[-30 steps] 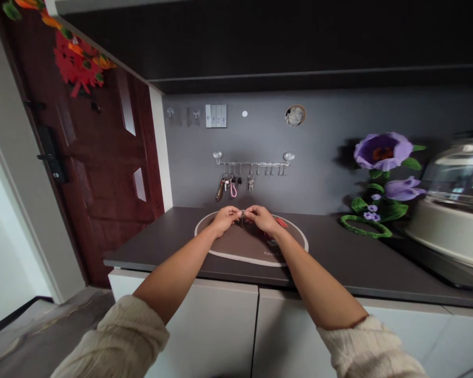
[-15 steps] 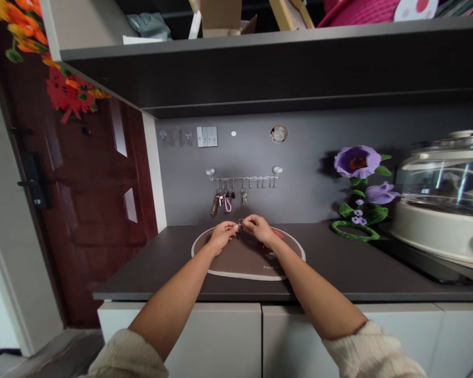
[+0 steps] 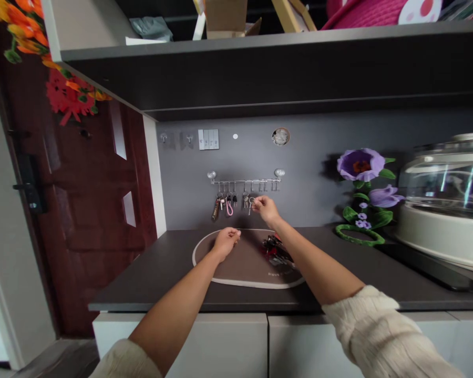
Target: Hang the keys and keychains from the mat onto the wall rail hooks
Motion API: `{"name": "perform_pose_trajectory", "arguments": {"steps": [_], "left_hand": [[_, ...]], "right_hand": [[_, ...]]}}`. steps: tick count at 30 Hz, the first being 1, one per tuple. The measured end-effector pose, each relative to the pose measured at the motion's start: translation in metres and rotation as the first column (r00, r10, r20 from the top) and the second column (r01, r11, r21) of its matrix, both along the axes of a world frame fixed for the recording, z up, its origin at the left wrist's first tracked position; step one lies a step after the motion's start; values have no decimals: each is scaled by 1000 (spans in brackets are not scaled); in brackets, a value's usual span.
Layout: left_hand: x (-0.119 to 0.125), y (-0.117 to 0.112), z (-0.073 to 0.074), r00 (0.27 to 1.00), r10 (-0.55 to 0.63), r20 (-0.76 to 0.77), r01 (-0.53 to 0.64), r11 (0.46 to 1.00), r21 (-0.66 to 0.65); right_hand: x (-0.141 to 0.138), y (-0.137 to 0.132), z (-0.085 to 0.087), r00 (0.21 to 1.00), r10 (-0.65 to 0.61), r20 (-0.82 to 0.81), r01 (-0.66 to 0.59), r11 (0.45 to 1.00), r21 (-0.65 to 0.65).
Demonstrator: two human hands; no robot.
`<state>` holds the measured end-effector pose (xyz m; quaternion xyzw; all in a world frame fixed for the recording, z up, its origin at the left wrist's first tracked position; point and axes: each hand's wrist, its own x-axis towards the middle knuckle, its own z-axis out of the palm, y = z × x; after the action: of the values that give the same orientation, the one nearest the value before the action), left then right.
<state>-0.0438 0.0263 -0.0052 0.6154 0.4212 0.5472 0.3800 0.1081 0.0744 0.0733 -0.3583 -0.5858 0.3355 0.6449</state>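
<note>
My right hand (image 3: 265, 208) is raised to the chrome hook rail (image 3: 244, 181) on the grey wall and pinches a small key on a ring (image 3: 251, 201) just under the hooks. Several keys and tags (image 3: 225, 202) hang from the rail's left hooks. My left hand (image 3: 226, 240) hovers low over the oval brown mat (image 3: 224, 265) on the dark counter, fingers curled in with nothing visible in them. A pile of keys with red tags (image 3: 275, 248) lies on the mat beside my right forearm.
A purple fabric flower decoration (image 3: 361, 195) stands at the counter's back right. A large steamer with a clear lid (image 3: 445, 202) fills the right side. A dark red door (image 3: 79, 199) is at the left. A shelf (image 3: 260, 58) overhangs the counter.
My hands have parted. The right hand rose from the mat to the hook rail with the key ring. The left hand stayed low over the mat.
</note>
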Motion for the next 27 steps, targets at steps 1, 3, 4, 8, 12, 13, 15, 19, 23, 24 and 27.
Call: {"name": "perform_pose_trajectory", "arguments": {"steps": [1,3,4,8,12,13,15,19,23,24,27], "left_hand": [[1,1,-1,1000,3,-7,-3,1000,2],[2,4,-3,1000,5,-17,-5,1000,8],[2,5,-3,1000,7,-21,-6,1000,8],[3,6,-4,1000,15,-22,-15,1000,-2],[3,7,-5,1000,9,-10,-9,1000,7],[3,8,-5,1000,9,-9,-9,1000,8],[4,9,-5,1000,5,-11,-5,1000,3],[4,9,-5,1000,-3,-15,3,1000,-4],[3,6,-3,1000,4,-28,-4,1000,8],[3,6,-2,1000,5,-30,-5,1000,5],[3,6,-2,1000,-1,-26,1,1000,-11]], "right_hand": [[-1,2,5,999,-7,-34,6,1000,-16],[-3,6,14,995,-27,-95,22,998,-53],[-4,9,18,992,-41,-118,32,997,-73],[-8,19,29,983,-95,-155,74,988,-138],[-11,30,33,977,-132,-170,105,982,-158],[-11,33,33,975,-136,-176,108,981,-161],[-12,37,33,972,-144,-183,113,979,-169],[-12,45,31,961,-181,-209,138,969,-204],[-12,49,27,956,-203,-212,151,959,-240],[-11,49,26,957,-206,-204,154,957,-247],[-10,50,23,962,-207,-177,156,952,-264]]}}
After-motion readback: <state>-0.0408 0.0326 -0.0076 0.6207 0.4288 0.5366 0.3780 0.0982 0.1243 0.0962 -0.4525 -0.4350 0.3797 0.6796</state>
